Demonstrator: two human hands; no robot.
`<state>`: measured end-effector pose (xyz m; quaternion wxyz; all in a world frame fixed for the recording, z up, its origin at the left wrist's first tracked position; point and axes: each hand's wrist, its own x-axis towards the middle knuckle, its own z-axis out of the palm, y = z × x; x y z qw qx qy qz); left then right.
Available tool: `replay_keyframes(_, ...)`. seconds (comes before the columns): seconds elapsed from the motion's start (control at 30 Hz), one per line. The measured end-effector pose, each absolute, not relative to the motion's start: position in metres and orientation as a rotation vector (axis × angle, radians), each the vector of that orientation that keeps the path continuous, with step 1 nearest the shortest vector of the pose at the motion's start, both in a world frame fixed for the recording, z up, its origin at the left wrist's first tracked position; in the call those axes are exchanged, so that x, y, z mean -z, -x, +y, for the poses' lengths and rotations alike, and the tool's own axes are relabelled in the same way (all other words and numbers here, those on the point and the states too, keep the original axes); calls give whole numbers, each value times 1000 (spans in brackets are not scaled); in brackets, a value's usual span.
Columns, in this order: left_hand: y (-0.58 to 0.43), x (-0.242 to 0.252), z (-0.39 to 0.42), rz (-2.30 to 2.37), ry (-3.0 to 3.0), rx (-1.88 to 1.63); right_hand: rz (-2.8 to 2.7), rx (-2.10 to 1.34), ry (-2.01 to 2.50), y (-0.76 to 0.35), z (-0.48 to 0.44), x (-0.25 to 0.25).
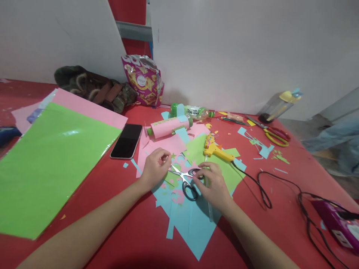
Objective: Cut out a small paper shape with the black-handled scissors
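Observation:
Small scissors (181, 174) with black handle loops are spread open over a pile of cut paper. The fingers of my right hand (214, 185) close around the upper handle loop, while the lower loop hangs free. My left hand (156, 168) is pinched close to the blade tips; whatever lies between its fingers is too small to make out. Beneath both hands are pink, green and blue scraps (178, 196) on a light blue sheet (196, 231). A clear glue stick (209, 209) runs under my right hand toward a yellow glue gun (217, 150).
Left are a phone (127, 141) and green sheets (56, 164). Behind stand a paper-wrapped bottle (168, 127), another bottle (193, 111) and a snack bag (144, 80). To the right, a black cord (266, 173) reaches a purple power strip (333, 224); larger scissors (276, 136) lie farther back.

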<state>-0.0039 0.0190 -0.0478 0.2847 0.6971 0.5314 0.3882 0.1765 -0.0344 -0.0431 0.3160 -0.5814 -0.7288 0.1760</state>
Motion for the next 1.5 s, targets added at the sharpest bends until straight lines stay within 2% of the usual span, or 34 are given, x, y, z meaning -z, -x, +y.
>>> replay_keyframes(0.17,5,52,20,1444,-1920,-1076,-2218,-483,1403,-167,-43,39)
replay_keyframes(0.57,10,59,27,1497,-1847,-1190,-2359,-383,1463,-157,-51,37)
replay_keyframes(1.03,20,58,36,1541,-1762,-1297,-2783,-8,1258,-103,-39,40)
replay_keyframes(1.23,23,63,41,1555,-1746,-1301,-2767,120,1316,-100,-40,43)
replay_keyframes(1.5,22,64,38,1549,-1801,-1242,-2486,-48,1517,-113,-18,32)
